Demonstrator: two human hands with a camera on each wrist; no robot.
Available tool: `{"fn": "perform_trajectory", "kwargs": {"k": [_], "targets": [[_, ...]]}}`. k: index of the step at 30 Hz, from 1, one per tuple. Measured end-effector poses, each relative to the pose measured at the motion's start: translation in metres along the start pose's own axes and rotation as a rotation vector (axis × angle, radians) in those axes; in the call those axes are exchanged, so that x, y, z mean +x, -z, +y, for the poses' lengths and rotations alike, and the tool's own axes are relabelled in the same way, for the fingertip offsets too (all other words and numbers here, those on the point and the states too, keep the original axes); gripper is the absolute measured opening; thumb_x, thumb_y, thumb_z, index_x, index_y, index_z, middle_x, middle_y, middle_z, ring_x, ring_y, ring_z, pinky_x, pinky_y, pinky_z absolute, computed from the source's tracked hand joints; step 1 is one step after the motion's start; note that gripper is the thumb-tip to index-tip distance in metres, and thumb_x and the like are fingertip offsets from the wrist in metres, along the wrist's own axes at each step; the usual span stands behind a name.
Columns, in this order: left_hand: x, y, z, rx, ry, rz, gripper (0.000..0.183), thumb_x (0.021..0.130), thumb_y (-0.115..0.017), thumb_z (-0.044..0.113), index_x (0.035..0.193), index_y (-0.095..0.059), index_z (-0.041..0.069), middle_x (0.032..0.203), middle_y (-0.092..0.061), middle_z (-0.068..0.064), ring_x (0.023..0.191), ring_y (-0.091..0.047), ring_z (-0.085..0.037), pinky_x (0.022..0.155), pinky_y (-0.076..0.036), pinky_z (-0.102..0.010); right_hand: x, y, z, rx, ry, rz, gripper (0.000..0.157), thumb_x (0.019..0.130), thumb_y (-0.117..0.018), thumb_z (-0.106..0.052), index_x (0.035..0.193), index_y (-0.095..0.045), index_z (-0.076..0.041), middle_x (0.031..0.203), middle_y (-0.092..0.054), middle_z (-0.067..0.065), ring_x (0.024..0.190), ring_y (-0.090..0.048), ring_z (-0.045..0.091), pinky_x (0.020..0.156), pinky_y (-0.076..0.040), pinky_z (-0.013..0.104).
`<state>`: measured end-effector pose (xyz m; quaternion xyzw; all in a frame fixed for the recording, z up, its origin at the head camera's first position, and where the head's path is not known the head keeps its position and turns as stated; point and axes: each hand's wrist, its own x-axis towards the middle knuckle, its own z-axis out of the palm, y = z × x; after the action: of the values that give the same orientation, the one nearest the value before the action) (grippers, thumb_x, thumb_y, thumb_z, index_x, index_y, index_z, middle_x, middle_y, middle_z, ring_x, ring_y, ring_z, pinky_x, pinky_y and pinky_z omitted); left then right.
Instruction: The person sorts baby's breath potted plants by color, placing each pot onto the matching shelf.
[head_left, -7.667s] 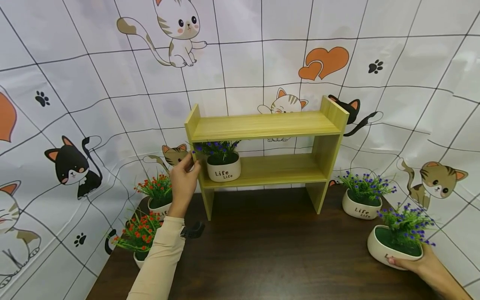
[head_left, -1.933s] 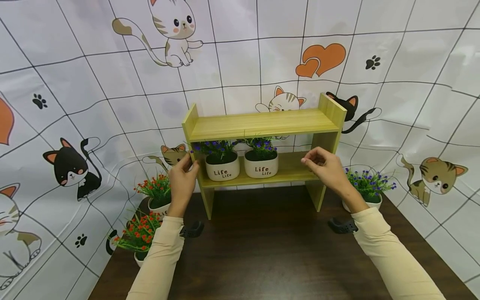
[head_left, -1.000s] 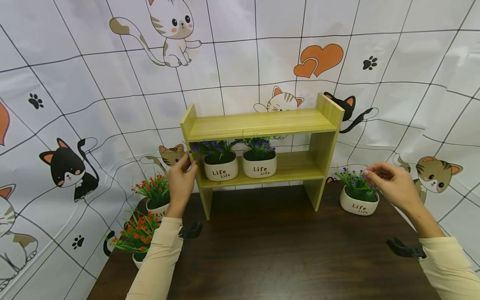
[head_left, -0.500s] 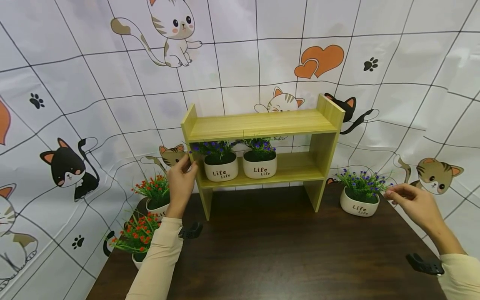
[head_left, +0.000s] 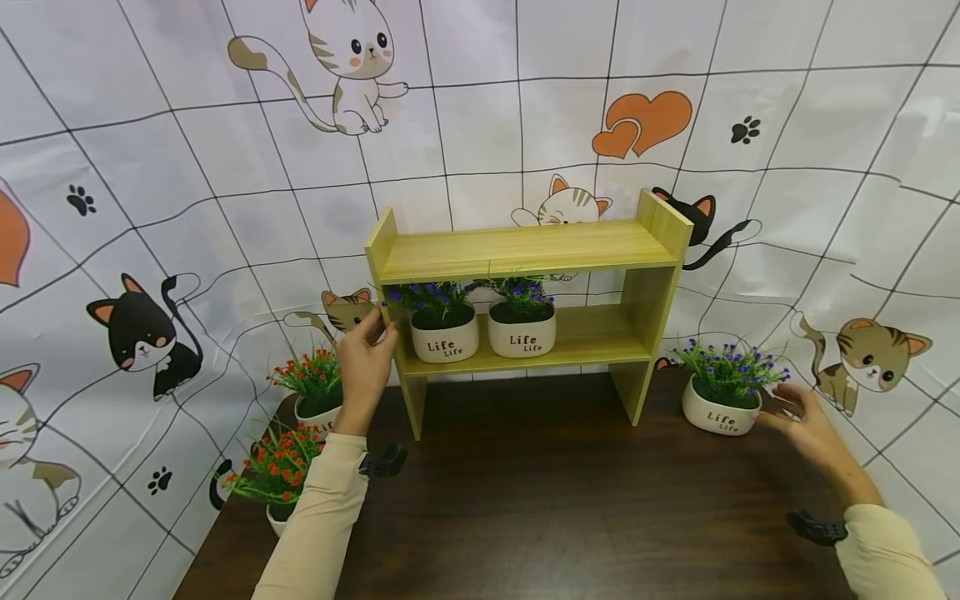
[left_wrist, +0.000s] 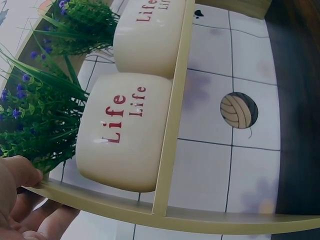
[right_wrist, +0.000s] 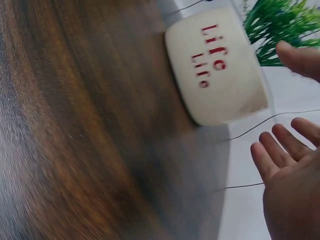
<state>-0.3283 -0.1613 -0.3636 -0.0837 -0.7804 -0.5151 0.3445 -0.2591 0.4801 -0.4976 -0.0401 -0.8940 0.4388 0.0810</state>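
Note:
My left hand (head_left: 365, 358) grips the left side panel of a light wooden shelf (head_left: 525, 250); in the left wrist view its thumb (left_wrist: 22, 171) lies on the inner side of the panel, with fingers on the outer side. Two white "Life" pots of purple flowers stand side by side on the middle board, a left flowerpot (head_left: 446, 340) and a right flowerpot (head_left: 522, 335). On the table's right, a third purple flowerpot (head_left: 720, 412) stands upright. Beside its right end is my right hand (head_left: 810, 433); the right wrist view shows its fingers spread and apart from the pot (right_wrist: 215, 70).
Two pots with red flowers, a rear one (head_left: 315, 392) and a front one (head_left: 281, 475), stand on the left, partly behind my left arm. The dark wooden table (head_left: 540, 500) meets a cat-printed wall covering (head_left: 480, 125) behind the shelf.
The purple flowerpot my right hand held at the right now stands second on the shelf. Since then that hand has let go, moved back right and spread its fingers. My left hand stays put.

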Motion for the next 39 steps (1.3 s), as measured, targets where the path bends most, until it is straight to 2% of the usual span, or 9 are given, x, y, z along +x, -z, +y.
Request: {"fn": "perform_trajectory", "kwargs": {"k": [2, 4, 6, 8, 10, 19, 25, 32, 39], "targets": [[0.000, 0.000, 0.000, 0.004, -0.002, 0.002, 0.038, 0.100, -0.067, -0.001, 0.138, -0.071, 0.001, 0.127, -0.074, -0.025, 0.119, -0.073, -0.037, 0.095, -0.060, -0.048, 0.004, -0.005, 0.003, 0.037, -0.037, -0.048, 0.102, 0.105, -0.066, -0.032, 0.163, 0.003, 0.015, 0.165, -0.009, 0.049, 0.149, -0.022, 0.069, 0.108, -0.046, 0.017], [0.001, 0.000, -0.001, 0.006, -0.006, 0.003, 0.038, 0.100, -0.067, -0.001, 0.137, -0.071, 0.001, 0.126, -0.074, -0.025, 0.118, -0.074, -0.038, 0.095, -0.061, -0.049, 0.008, -0.011, 0.006, 0.068, -0.064, -0.087, 0.110, 0.105, -0.066, -0.034, 0.163, 0.016, 0.012, 0.168, 0.002, 0.046, 0.153, -0.012, 0.068, 0.128, -0.036, 0.042], [0.001, 0.000, -0.002, 0.001, -0.013, 0.001, 0.037, 0.100, -0.067, -0.002, 0.137, -0.072, 0.001, 0.125, -0.074, -0.026, 0.118, -0.073, -0.039, 0.095, -0.061, -0.050, 0.013, -0.016, 0.009, 0.101, -0.069, -0.111, 0.114, 0.105, -0.066, -0.033, 0.161, 0.024, 0.010, 0.168, 0.010, 0.044, 0.155, -0.006, 0.067, 0.130, -0.019, 0.065], [0.001, 0.000, -0.002, -0.007, -0.020, -0.004, 0.037, 0.100, -0.067, -0.002, 0.136, -0.072, 0.001, 0.125, -0.074, -0.027, 0.118, -0.073, -0.039, 0.095, -0.061, -0.050, 0.017, -0.022, 0.011, 0.122, -0.053, -0.119, 0.117, 0.104, -0.068, -0.031, 0.161, 0.026, 0.008, 0.168, 0.014, 0.043, 0.155, -0.002, 0.067, 0.127, -0.010, 0.072], [0.001, 0.000, -0.002, -0.020, -0.027, -0.008, 0.037, 0.100, -0.066, -0.003, 0.137, -0.072, 0.001, 0.125, -0.074, -0.027, 0.119, -0.073, -0.039, 0.097, -0.060, -0.051, 0.020, -0.027, 0.012, 0.125, -0.027, -0.117, 0.117, 0.102, -0.070, -0.029, 0.162, 0.023, 0.008, 0.168, 0.015, 0.043, 0.155, 0.000, 0.067, 0.127, -0.008, 0.074], [0.001, -0.001, -0.001, -0.021, -0.011, -0.011, 0.039, 0.101, -0.066, -0.001, 0.139, -0.071, 0.003, 0.128, -0.073, -0.025, 0.121, -0.072, -0.037, 0.096, -0.060, -0.049, 0.022, -0.046, 0.008, 0.011, -0.006, -0.002, 0.114, 0.095, -0.080, -0.029, 0.163, 0.000, 0.016, 0.158, -0.021, 0.049, 0.140, -0.032, 0.060, 0.114, -0.029, 0.073], [0.001, -0.001, -0.003, -0.005, -0.015, -0.008, 0.038, 0.101, -0.066, -0.001, 0.139, -0.071, 0.002, 0.127, -0.074, -0.025, 0.120, -0.073, -0.037, 0.096, -0.060, -0.050, 0.021, -0.051, 0.007, -0.070, 0.003, 0.083, 0.100, 0.089, -0.086, -0.028, 0.154, -0.028, 0.021, 0.145, -0.043, 0.043, 0.127, -0.047, 0.053, 0.100, -0.042, 0.057], [0.002, 0.000, -0.003, -0.007, -0.028, -0.002, 0.038, 0.100, -0.066, -0.002, 0.137, -0.071, 0.000, 0.125, -0.074, -0.027, 0.118, -0.073, -0.039, 0.096, -0.060, -0.053, 0.020, -0.048, 0.006, -0.036, -0.100, -0.009, 0.119, 0.095, -0.078, -0.042, 0.161, 0.000, 0.020, 0.159, -0.016, 0.052, 0.145, -0.027, 0.065, 0.117, -0.029, 0.078], [0.000, 0.000, -0.003, -0.017, -0.011, -0.004, 0.039, 0.101, -0.067, -0.001, 0.139, -0.070, 0.002, 0.128, -0.073, -0.025, 0.120, -0.073, -0.037, 0.094, -0.060, -0.043, 0.015, -0.052, 0.003, 0.032, -0.169, -0.018, 0.127, 0.095, -0.078, -0.045, 0.159, 0.011, 0.018, 0.160, -0.006, 0.055, 0.149, -0.019, 0.067, 0.121, -0.024, 0.077]]}}
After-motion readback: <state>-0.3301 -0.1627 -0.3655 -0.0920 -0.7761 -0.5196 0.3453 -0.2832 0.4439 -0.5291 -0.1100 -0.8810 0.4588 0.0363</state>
